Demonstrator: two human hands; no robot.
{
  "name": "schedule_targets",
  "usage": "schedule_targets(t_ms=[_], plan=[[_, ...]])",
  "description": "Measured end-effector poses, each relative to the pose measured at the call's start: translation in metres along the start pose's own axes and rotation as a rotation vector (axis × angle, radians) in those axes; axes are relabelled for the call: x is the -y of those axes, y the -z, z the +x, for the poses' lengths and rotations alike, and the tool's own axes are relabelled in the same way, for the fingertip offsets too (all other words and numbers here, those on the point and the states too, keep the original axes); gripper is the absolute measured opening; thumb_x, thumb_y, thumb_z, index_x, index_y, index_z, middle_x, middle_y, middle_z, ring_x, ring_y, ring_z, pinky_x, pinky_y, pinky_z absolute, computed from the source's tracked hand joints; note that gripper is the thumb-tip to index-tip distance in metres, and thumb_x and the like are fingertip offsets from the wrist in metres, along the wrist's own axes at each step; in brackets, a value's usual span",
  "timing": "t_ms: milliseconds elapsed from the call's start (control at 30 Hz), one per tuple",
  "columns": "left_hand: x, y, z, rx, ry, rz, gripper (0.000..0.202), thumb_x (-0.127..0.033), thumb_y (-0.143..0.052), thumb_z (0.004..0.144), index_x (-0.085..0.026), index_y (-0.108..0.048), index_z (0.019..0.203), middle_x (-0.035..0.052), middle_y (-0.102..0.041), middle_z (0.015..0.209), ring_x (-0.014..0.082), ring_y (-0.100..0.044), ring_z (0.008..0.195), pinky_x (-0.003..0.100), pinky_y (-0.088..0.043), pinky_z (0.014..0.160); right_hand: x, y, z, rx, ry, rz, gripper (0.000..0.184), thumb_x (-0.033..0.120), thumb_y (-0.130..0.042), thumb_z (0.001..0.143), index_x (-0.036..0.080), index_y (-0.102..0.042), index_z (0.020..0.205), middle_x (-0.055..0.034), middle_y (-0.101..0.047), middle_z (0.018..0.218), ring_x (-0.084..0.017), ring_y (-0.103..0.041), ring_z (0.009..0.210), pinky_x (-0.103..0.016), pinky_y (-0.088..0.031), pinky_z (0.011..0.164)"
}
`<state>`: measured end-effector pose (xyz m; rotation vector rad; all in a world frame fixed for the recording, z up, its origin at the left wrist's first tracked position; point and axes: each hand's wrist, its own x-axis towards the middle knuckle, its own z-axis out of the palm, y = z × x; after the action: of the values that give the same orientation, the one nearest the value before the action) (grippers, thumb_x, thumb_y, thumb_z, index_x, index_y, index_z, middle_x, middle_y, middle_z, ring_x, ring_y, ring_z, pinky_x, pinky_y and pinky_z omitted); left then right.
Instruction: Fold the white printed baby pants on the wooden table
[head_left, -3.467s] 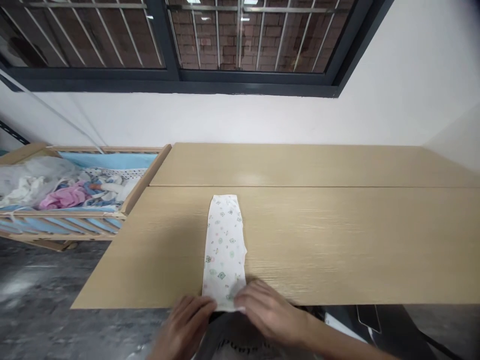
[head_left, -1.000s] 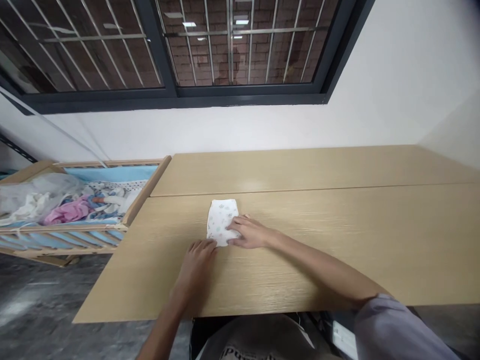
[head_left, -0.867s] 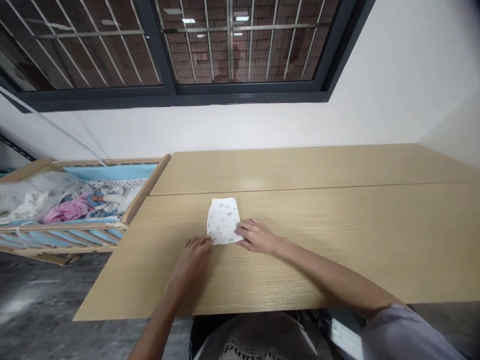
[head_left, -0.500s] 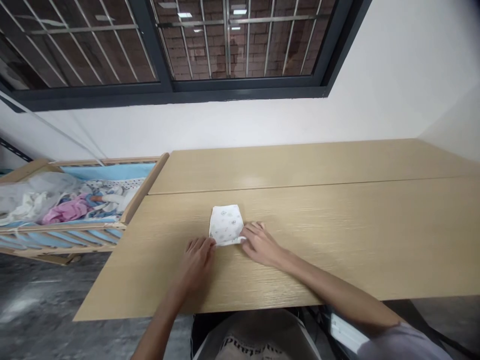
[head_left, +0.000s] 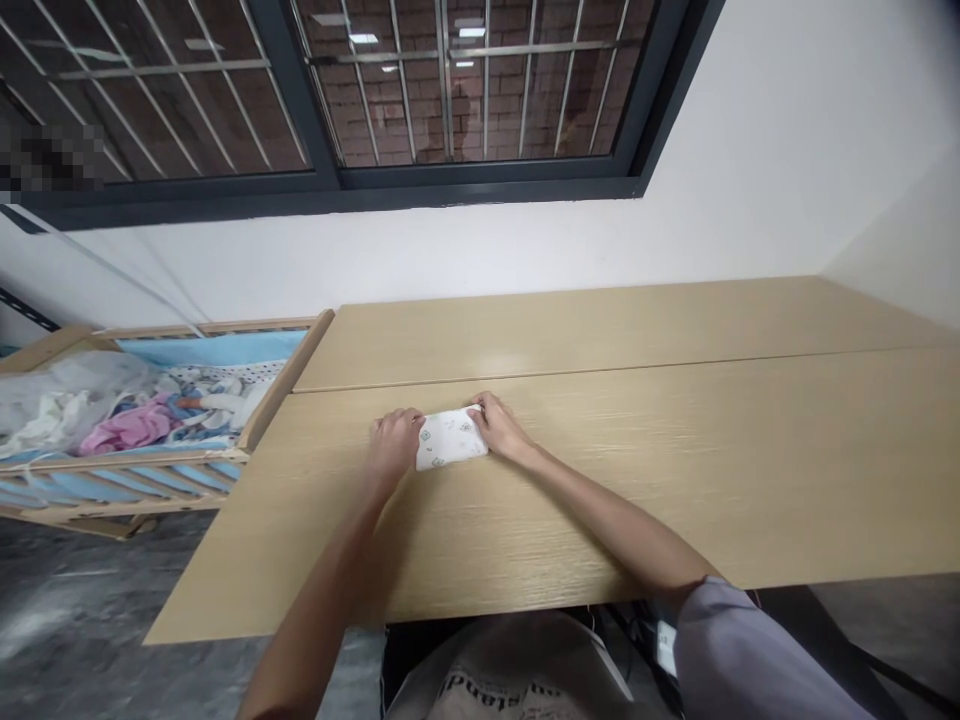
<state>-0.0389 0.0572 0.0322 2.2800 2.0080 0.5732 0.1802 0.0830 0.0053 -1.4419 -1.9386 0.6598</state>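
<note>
A white folded cloth (head_left: 451, 438) with a small printed pattern lies on the wooden table, in a low, wide rectangle. My left hand (head_left: 394, 448) grips its left end near the upper corner, fingers curled and thumb side against the fabric. On the other side my right hand (head_left: 502, 428) pinches the upper right corner, its fingertips over the far edge. The fingers partly cover both ends of the cloth.
The pale wooden table (head_left: 637, 470) has a seam along its length and meets the white wall (head_left: 495, 245). Left of it stands a wooden crib (head_left: 289, 385) with blue lining, holding a pink cloth (head_left: 131, 425) and other fabrics. A barred window (head_left: 480, 185) is above.
Both hands have moved from the cloth's near corners to its far side. The cloth, nearly square before, is now shorter from front to back.
</note>
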Motion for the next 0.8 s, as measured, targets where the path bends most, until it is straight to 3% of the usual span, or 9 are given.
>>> schedule_targets(t_ms=[67, 133, 233, 300, 367, 533, 700, 800], plan=[[-0.002, -0.005, 0.000, -0.001, 0.007, 0.031, 0.030, -0.027, -0.042, 0.098, -0.021, -0.071, 0.094, 0.0125, -0.073, 0.099, 0.0293, -0.065, 0.100, 0.044, -0.044, 0.092, -0.001, -0.003, 0.001, 0.020, -0.002, -0.049, 0.026, 0.025, -0.042, 0.100, 0.015, -0.053, 0.121, -0.0142, -0.066, 0.116, -0.025, -0.060, 0.108, -0.040, -0.046, 0.096], [-0.007, -0.008, -0.008, -0.033, 0.024, 0.060, 0.035, -0.031, -0.038, 0.100, -0.018, -0.070, 0.105, 0.0173, -0.071, 0.109, 0.0322, -0.063, 0.107, 0.047, -0.044, 0.095, 0.002, -0.003, -0.003, -0.013, 0.059, -0.136, 0.033, 0.026, -0.038, 0.102, 0.012, -0.052, 0.128, -0.0181, -0.064, 0.121, -0.028, -0.058, 0.116, -0.044, -0.043, 0.101], [-0.019, -0.016, -0.025, -0.093, -0.074, 0.050, 0.053, -0.044, -0.032, 0.102, -0.011, -0.054, 0.136, 0.0229, -0.058, 0.138, 0.0338, -0.053, 0.129, 0.048, -0.039, 0.107, 0.009, -0.002, -0.014, -0.028, 0.305, -0.292, 0.048, 0.032, -0.034, 0.103, 0.009, -0.045, 0.143, -0.0235, -0.053, 0.141, -0.033, -0.045, 0.135, -0.051, -0.033, 0.113], [-0.027, -0.026, -0.035, -0.090, -0.225, 0.020, 0.067, -0.051, -0.028, 0.102, -0.005, -0.036, 0.150, 0.0245, -0.044, 0.153, 0.0330, -0.041, 0.142, 0.048, -0.034, 0.114, 0.011, -0.005, -0.021, 0.085, 0.486, -0.362, 0.058, 0.032, -0.039, 0.100, 0.005, -0.037, 0.151, -0.0242, -0.042, 0.153, -0.034, -0.033, 0.145, -0.052, -0.026, 0.119], [-0.031, -0.037, -0.043, -0.046, -0.311, 0.020, 0.075, -0.055, -0.025, 0.102, 0.000, -0.027, 0.153, 0.0268, -0.036, 0.158, 0.0337, -0.031, 0.149, 0.049, -0.031, 0.117, 0.009, -0.010, -0.026, 0.204, 0.576, -0.405, 0.070, 0.031, -0.046, 0.093, 0.001, -0.030, 0.155, -0.0241, -0.033, 0.160, -0.033, -0.024, 0.151, -0.050, -0.021, 0.123], [-0.030, -0.053, -0.051, 0.028, -0.254, 0.124, 0.080, -0.058, -0.029, 0.100, 0.000, -0.028, 0.154, 0.0263, -0.033, 0.159, 0.0345, -0.027, 0.151, 0.053, -0.027, 0.121, -0.003, -0.017, -0.030, 0.277, 0.560, -0.438, 0.080, 0.032, -0.049, 0.090, 0.003, -0.021, 0.159, -0.0206, -0.024, 0.164, -0.031, -0.017, 0.154, -0.050, -0.014, 0.125], [-0.019, -0.050, -0.055, 0.026, -0.279, 0.143, 0.077, -0.056, -0.029, 0.101, 0.000, -0.030, 0.153, 0.0273, -0.030, 0.160, 0.0359, -0.027, 0.151, 0.054, -0.031, 0.118, -0.014, -0.007, -0.033, 0.262, 0.510, -0.410, 0.081, 0.055, -0.040, 0.099, 0.006, -0.018, 0.160, -0.0206, -0.022, 0.165, -0.032, -0.017, 0.154, -0.052, -0.017, 0.125], [-0.010, -0.043, -0.060, 0.043, -0.267, 0.144, 0.075, -0.056, -0.031, 0.101, -0.002, -0.030, 0.154, 0.0259, -0.031, 0.160, 0.0381, -0.029, 0.150, 0.056, -0.032, 0.117, -0.023, 0.001, -0.037, 0.272, 0.478, -0.381, 0.081, 0.059, -0.036, 0.101, 0.009, -0.015, 0.161, -0.0202, -0.021, 0.165, -0.031, -0.017, 0.154, -0.052, -0.021, 0.124]])
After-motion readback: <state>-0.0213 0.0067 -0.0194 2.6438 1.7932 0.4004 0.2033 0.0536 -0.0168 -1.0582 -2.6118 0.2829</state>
